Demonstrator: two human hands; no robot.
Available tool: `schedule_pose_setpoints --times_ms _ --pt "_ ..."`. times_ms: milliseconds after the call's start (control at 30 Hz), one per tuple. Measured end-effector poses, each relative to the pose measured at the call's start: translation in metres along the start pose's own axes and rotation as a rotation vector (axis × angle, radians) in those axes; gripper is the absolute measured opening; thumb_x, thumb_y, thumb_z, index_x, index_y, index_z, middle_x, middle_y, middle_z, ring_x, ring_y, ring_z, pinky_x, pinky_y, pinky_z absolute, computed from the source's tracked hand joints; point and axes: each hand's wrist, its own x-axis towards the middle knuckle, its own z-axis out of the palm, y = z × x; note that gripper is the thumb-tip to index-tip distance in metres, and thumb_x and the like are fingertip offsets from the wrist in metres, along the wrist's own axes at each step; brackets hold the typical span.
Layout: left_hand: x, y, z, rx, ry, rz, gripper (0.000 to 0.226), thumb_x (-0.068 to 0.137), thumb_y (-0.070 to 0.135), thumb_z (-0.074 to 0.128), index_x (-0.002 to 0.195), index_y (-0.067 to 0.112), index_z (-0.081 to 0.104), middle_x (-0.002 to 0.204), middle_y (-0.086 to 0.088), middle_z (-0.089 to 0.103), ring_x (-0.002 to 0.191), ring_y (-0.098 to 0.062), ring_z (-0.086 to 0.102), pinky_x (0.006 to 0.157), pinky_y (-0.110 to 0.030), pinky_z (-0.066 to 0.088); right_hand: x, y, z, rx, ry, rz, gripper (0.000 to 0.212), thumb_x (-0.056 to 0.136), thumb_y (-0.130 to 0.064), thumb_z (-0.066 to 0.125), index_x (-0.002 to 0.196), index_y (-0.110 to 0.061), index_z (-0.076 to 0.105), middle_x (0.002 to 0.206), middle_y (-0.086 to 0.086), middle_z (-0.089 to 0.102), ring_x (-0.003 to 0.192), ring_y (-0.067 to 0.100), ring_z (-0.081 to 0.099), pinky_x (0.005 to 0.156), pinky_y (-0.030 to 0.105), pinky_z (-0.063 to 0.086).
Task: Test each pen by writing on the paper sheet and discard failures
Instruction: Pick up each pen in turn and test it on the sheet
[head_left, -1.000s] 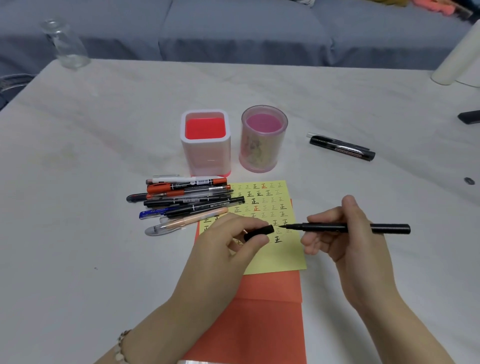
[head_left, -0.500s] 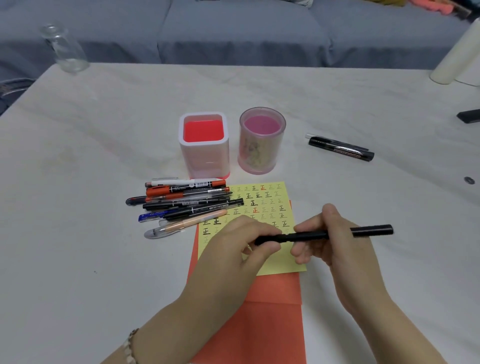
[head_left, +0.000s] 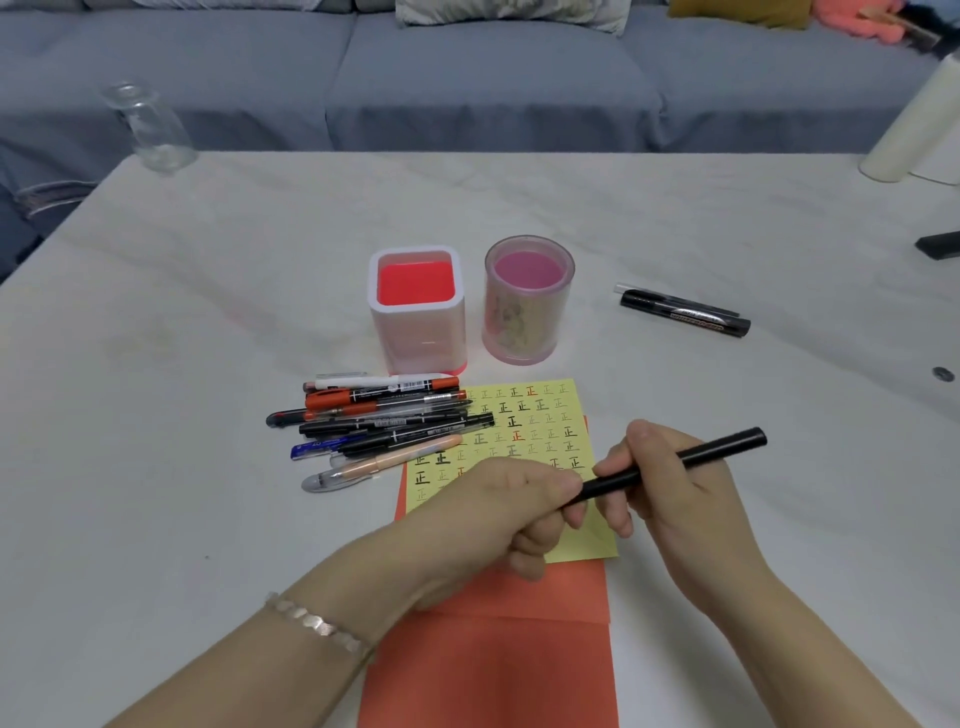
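A slim black pen (head_left: 675, 465) lies between both hands above the yellow paper sheet (head_left: 540, 421), which is covered in small written marks. My right hand (head_left: 670, 499) grips the pen's barrel. My left hand (head_left: 509, 509) is closed around the pen's left end, where the cap sits; that end is hidden in my fingers. A pile of several pens (head_left: 379, 421) lies on the table just left of the sheet. The sheet rests on an orange sheet (head_left: 493, 665).
A square white holder with a red inside (head_left: 415, 306) and a round pink cup (head_left: 524, 301) stand behind the sheet. Two black markers (head_left: 685, 312) lie to the right. A glass jar (head_left: 145, 130) stands at the far left corner, a white cylinder (head_left: 919, 119) at the far right.
A second ago the cap was off in my left hand and the tip bare. The hands have come together and the cap end is now on the pen.
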Motion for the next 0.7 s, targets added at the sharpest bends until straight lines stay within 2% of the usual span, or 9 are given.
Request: schedule_pose_setpoints --times_ms 33,167,233,333,400,467,567,633,700 --pt "0.002 -0.001 -0.002 0.07 0.026 0.018 0.024 0.085 0.028 0.048 0.067 0.013 0.055 0.043 0.011 0.032 0.04 -0.004 0.027 0.043 -0.014 0.032 0.002 0.002 0.001 -0.009 0.015 0.014 0.039 0.09 -0.022 0.046 0.055 -0.008 0.057 0.036 0.005 0.047 0.037 0.012 0.041 0.043 0.015 0.036" --pt "0.009 -0.003 -0.011 0.7 0.226 0.237 0.034 0.096 0.02 0.048 0.063 0.029 0.054 0.053 0.016 0.052 0.054 -0.003 0.043 0.062 -0.025 0.04 0.01 0.013 0.008 -0.022 0.068 0.102 0.043 0.098 -0.013 0.034 0.062 -0.001 0.056 0.039 0.003 0.047 0.038 0.012 0.04 0.042 0.018 0.036" --pt "0.011 -0.002 -0.01 0.839 0.259 0.316 0.027 0.096 0.024 0.046 0.072 0.023 0.059 0.066 0.016 0.057 0.062 -0.003 0.047 0.069 -0.026 0.041 0.013 0.016 0.012 -0.01 0.07 0.156 0.043 0.098 -0.014 0.033 0.066 0.002 0.058 0.039 0.002 0.047 0.035 0.009 0.038 0.039 0.015 0.033" --pt "0.015 -0.002 -0.013 1.167 0.38 0.439 0.036 0.089 0.037 0.038 0.088 0.015 0.067 0.079 0.004 0.065 0.073 -0.012 0.056 0.069 -0.032 0.046 0.018 0.019 0.01 -0.005 0.02 0.2 0.035 0.097 -0.016 0.039 0.072 -0.001 0.059 0.042 0.001 0.048 0.036 0.008 0.04 0.038 0.013 0.032" --pt "0.019 -0.004 -0.021 1.343 0.493 0.474 0.028 0.088 0.032 0.042 0.087 0.017 0.066 0.079 0.0 0.065 0.077 -0.022 0.061 0.066 -0.035 0.045 0.023 0.018 0.004 -0.066 -0.088 0.215 0.016 0.092 -0.018 0.051 0.082 -0.007 0.058 0.048 0.001 0.053 0.041 0.01 0.045 0.043 0.014 0.037" --pt "0.018 -0.001 -0.034 1.323 0.64 0.392 0.015 0.092 0.022 0.049 0.091 0.018 0.064 0.083 0.001 0.064 0.079 -0.024 0.059 0.066 -0.033 0.037 0.033 0.021 -0.011 -0.209 -0.141 0.227 0.006 0.086 -0.012 0.061 0.091 -0.013 0.058 0.055 0.001 0.057 0.045 0.006 0.051 0.05 0.012 0.042" --pt "0.014 -0.002 -0.059 1.371 0.868 0.322 0.012 0.091 0.016 0.051 0.085 0.018 0.061 0.076 0.002 0.061 0.07 -0.024 0.058 0.06 -0.031 0.036 0.068 0.026 -0.043 -0.606 0.02 0.038 0.016 0.083 -0.003 0.06 0.096 -0.012 0.063 0.071 -0.003 0.061 0.057 0.002 0.054 0.058 0.007 0.04" --pt "0.009 -0.01 -0.074 1.443 0.977 0.333 0.015 0.087 0.014 0.048 0.08 0.016 0.061 0.076 0.0 0.061 0.068 -0.024 0.057 0.063 -0.031 0.034 0.098 0.022 -0.064 -0.856 0.14 -0.121 0.02 0.083 -0.001 0.057 0.099 -0.01 0.066 0.089 0.002 0.065 0.075 0.013 0.057 0.069 0.014 0.038" --pt "0.003 -0.021 -0.083 1.487 1.055 0.357 0.014 0.08 0.013 0.05 0.079 0.013 0.064 0.079 -0.002 0.061 0.071 -0.025 0.056 0.07 -0.033 0.03 0.131 0.019 -0.082 -1.063 0.201 -0.232 0.026 0.084 0.001 0.055 0.107 -0.005 0.064 0.109 0.012 0.063 0.099 0.029 0.055 0.086 0.029 0.037"
